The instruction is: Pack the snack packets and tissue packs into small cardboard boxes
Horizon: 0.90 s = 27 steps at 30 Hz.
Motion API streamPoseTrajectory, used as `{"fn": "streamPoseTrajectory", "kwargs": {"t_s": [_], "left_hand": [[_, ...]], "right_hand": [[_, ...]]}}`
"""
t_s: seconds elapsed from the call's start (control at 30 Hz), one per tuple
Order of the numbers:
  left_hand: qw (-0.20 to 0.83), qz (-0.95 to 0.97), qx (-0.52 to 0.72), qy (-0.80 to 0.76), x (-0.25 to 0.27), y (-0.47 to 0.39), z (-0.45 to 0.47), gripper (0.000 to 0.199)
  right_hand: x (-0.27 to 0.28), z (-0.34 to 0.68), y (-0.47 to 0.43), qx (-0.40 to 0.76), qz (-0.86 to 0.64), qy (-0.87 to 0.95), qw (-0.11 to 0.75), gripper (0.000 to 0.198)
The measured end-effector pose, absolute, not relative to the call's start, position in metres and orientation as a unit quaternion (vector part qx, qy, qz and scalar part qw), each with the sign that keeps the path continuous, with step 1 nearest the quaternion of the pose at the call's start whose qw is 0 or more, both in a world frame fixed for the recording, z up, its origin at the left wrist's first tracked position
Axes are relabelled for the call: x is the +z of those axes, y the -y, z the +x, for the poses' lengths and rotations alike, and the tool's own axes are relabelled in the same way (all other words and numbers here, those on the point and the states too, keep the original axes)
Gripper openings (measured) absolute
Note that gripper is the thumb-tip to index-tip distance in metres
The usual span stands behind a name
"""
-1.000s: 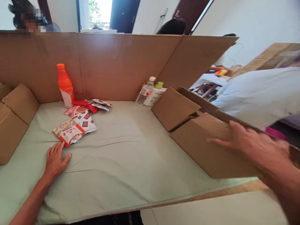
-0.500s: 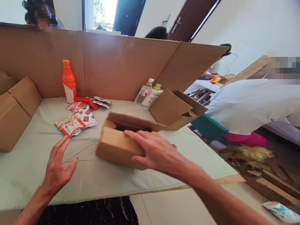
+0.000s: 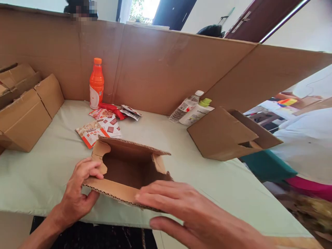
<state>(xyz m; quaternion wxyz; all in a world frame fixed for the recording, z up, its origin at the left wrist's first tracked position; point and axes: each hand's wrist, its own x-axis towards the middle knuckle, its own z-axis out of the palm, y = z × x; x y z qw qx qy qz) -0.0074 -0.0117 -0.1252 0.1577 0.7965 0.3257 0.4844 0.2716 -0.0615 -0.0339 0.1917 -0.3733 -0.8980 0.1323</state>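
An open cardboard box [image 3: 129, 167] stands in front of me with its top facing me and its inside dark. My left hand [image 3: 83, 186] grips its near left corner, fingers over the front flap and thumb beneath. Across the right part of that front flap lies my right hand [image 3: 176, 207], its fingers stretched out and touching the cardboard, its thumb apart below the edge. Beyond the box are several snack packets [image 3: 110, 125], partly overlapping, beside an upright orange drink bottle [image 3: 97, 84].
A clear water bottle [image 3: 185, 107] and a white bottle with a green cap [image 3: 195, 113] lean at the back, near another open box [image 3: 223, 135]. More cardboard boxes [image 3: 31, 114] stand at left. A cardboard partition [image 3: 166, 65] borders the table [image 3: 220, 186]. A person's white shirt [image 3: 308, 145] shows at right.
The box has turned and tipped so that its opening faces me, and it is closer. My left hand has moved from the bare table onto the box's left corner.
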Motion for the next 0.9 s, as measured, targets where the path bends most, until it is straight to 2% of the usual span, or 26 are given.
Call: {"fn": "streamPoseTrajectory", "kwargs": {"t_s": [0.1,0.17,0.23,0.3,0.4,0.47,0.57,0.63,0.8,0.9], "left_hand": [[0.145,0.815,0.467,-0.312,-0.124,0.017,-0.012,0.032],[0.145,0.824,0.459,-0.299,-0.123,0.022,-0.015,0.028],[0.149,0.828,0.456,-0.29,-0.121,0.028,-0.018,0.027],[0.157,0.835,0.445,-0.283,-0.119,0.033,-0.023,0.027],[0.166,0.833,0.444,-0.285,-0.115,0.041,-0.033,0.026],[0.165,0.828,0.446,-0.297,-0.115,0.044,-0.041,0.024],[0.167,0.816,0.456,-0.315,-0.119,0.046,-0.049,0.013],[0.172,0.806,0.468,-0.319,-0.123,0.047,-0.05,0.018],[0.18,0.802,0.467,-0.325,-0.129,0.048,-0.047,0.023],[0.172,0.81,0.458,-0.323,-0.131,0.048,-0.046,0.024]], "right_hand": [[-0.031,0.292,0.04,0.21,-0.429,0.821,0.312,0.018],[-0.038,0.305,0.008,0.227,-0.48,0.727,0.435,0.014],[-0.055,0.312,-0.033,0.265,-0.502,0.648,0.509,0.015],[-0.078,0.308,-0.075,0.348,-0.501,0.635,0.474,0.024],[-0.119,0.278,-0.124,0.393,-0.496,0.7,0.332,0.034],[-0.142,0.249,-0.142,0.328,-0.467,0.779,0.26,0.049],[-0.166,0.202,-0.151,0.181,-0.413,0.883,0.131,0.085],[-0.175,0.176,-0.153,0.117,-0.415,0.899,0.078,0.085],[-0.187,0.147,-0.163,0.179,-0.464,0.854,0.155,0.053],[-0.189,0.154,-0.17,0.215,-0.473,0.825,0.224,0.041]]}}
